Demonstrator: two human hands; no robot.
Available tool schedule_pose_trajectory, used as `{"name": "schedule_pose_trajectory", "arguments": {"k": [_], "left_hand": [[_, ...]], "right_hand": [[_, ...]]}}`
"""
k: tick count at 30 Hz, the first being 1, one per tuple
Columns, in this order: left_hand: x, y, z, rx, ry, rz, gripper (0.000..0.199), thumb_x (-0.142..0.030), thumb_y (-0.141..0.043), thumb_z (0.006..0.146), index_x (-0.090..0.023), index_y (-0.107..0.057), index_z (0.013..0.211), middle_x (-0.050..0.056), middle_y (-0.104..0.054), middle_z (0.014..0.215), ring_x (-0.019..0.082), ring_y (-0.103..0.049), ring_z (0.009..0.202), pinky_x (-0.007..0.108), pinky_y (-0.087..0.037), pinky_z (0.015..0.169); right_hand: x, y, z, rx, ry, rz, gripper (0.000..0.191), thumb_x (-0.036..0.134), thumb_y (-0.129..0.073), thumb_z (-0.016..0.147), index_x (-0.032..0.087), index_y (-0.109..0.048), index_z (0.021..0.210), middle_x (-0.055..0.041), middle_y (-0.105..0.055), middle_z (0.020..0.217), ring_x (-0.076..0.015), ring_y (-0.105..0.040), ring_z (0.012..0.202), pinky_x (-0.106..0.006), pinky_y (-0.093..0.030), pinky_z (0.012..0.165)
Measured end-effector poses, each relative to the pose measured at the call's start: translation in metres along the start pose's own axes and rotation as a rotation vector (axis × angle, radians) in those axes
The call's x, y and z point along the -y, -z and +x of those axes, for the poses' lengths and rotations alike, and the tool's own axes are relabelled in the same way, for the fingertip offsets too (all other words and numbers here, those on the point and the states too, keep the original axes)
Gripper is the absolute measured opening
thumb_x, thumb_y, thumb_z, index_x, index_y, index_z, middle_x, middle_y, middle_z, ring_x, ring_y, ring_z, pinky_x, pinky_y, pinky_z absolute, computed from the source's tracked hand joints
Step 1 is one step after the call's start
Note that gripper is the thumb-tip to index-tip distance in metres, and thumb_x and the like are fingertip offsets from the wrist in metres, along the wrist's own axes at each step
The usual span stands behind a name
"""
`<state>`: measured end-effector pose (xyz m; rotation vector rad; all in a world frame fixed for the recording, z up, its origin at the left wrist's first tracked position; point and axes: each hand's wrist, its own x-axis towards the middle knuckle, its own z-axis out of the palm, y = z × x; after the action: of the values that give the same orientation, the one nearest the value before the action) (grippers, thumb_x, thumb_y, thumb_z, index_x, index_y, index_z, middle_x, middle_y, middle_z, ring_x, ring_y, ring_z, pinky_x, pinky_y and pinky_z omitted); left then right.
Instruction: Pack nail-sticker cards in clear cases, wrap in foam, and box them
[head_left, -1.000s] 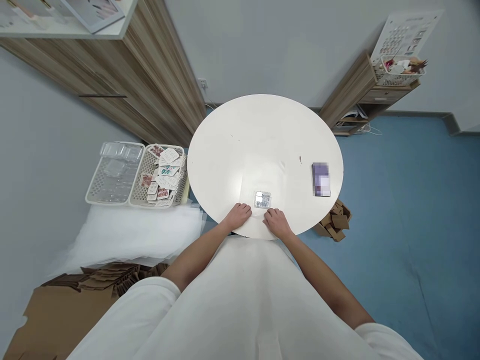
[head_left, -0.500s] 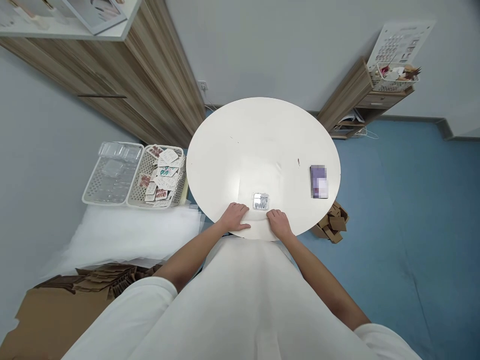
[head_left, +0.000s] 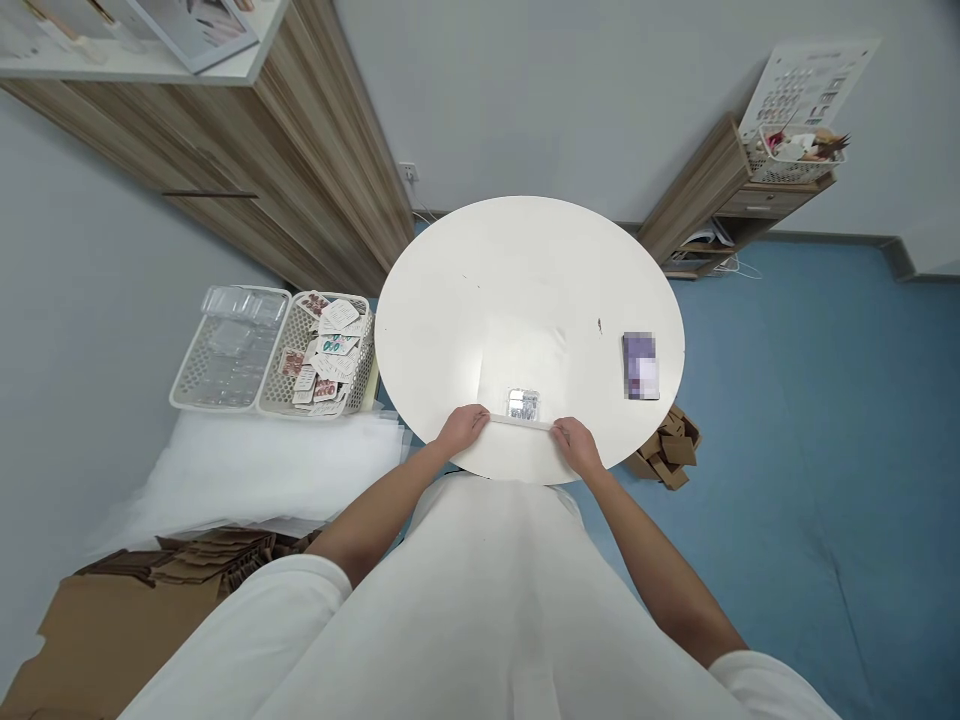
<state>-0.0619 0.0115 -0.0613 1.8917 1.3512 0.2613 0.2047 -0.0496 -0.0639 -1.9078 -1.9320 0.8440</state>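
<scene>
A thin translucent white wrapping sheet lies on the round white table. On it, near the table's front edge, rests a small clear plastic box with small dark and silvery pieces inside. My left hand pinches the left end of the sheet's near edge. At the right end of that edge, my right hand has its fingers closed on the sheet. Between my hands the edge runs as a narrow, straight folded strip just in front of the box, slightly lower on the right.
A purple item, partly pixelated, lies on the table's right side. Left of the table stand a basket of printed cards and a basket of clear plastic boxes. White sheets and flat cardboard are stacked below them.
Both hands, flat on the sheet before, have closed on its near edge and moved farther apart. The edge is now lifted into a folded strip before the box.
</scene>
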Motion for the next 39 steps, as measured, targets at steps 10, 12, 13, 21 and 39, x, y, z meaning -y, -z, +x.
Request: {"name": "schedule_pose_trajectory", "arguments": {"k": [10, 12, 13, 21, 39], "left_hand": [[-0.004, -0.005, 0.025, -0.068, 0.154, 0.132, 0.019, -0.027, -0.039, 0.081, -0.019, -0.055, 0.077, 0.003, -0.057, 0.076, 0.016, -0.054, 0.069, 0.027, -0.042, 0.059], [-0.007, -0.007, 0.026, -0.076, 0.178, 0.192, 0.019, -0.026, -0.038, 0.082, -0.018, -0.055, 0.080, 0.005, -0.056, 0.085, 0.016, -0.054, 0.071, 0.027, -0.041, 0.058], [-0.009, -0.008, 0.027, -0.073, 0.187, 0.221, 0.020, -0.026, -0.038, 0.082, -0.018, -0.056, 0.081, 0.006, -0.055, 0.089, 0.016, -0.054, 0.071, 0.027, -0.041, 0.057], [-0.013, -0.010, 0.028, -0.101, -0.003, 0.454, 0.022, -0.017, -0.040, 0.080, -0.019, -0.053, 0.097, 0.010, -0.052, 0.102, 0.024, -0.049, 0.093, 0.037, -0.038, 0.074], [-0.026, -0.011, 0.039, 0.112, -0.440, 0.422, 0.034, -0.031, -0.062, 0.067, -0.018, -0.050, 0.096, 0.011, -0.034, 0.136, 0.029, -0.021, 0.129, 0.046, -0.016, 0.103]], "right_hand": [[0.005, -0.004, 0.032, -0.054, -0.250, -0.034, 0.020, 0.033, -0.038, 0.083, 0.021, -0.054, 0.082, -0.0029, -0.060, 0.082, -0.0153, -0.054, 0.072, -0.025, -0.038, 0.058], [0.006, -0.006, 0.033, -0.047, -0.259, -0.079, 0.019, 0.031, -0.037, 0.084, 0.021, -0.053, 0.082, -0.0031, -0.059, 0.083, -0.0150, -0.053, 0.071, -0.025, -0.036, 0.056], [0.007, -0.007, 0.033, -0.041, -0.262, -0.099, 0.019, 0.031, -0.037, 0.084, 0.021, -0.053, 0.082, -0.0032, -0.058, 0.084, -0.0149, -0.053, 0.071, -0.025, -0.035, 0.055], [0.014, -0.017, 0.034, -0.199, -0.092, -0.330, 0.022, 0.018, -0.042, 0.081, 0.020, -0.054, 0.099, -0.0104, -0.056, 0.100, -0.0236, -0.048, 0.093, -0.034, -0.035, 0.074], [0.023, -0.010, 0.042, 0.103, 0.351, -0.397, 0.030, 0.036, -0.058, 0.072, 0.017, -0.052, 0.094, -0.0152, -0.029, 0.140, -0.0308, -0.021, 0.130, -0.048, -0.025, 0.096]]}}
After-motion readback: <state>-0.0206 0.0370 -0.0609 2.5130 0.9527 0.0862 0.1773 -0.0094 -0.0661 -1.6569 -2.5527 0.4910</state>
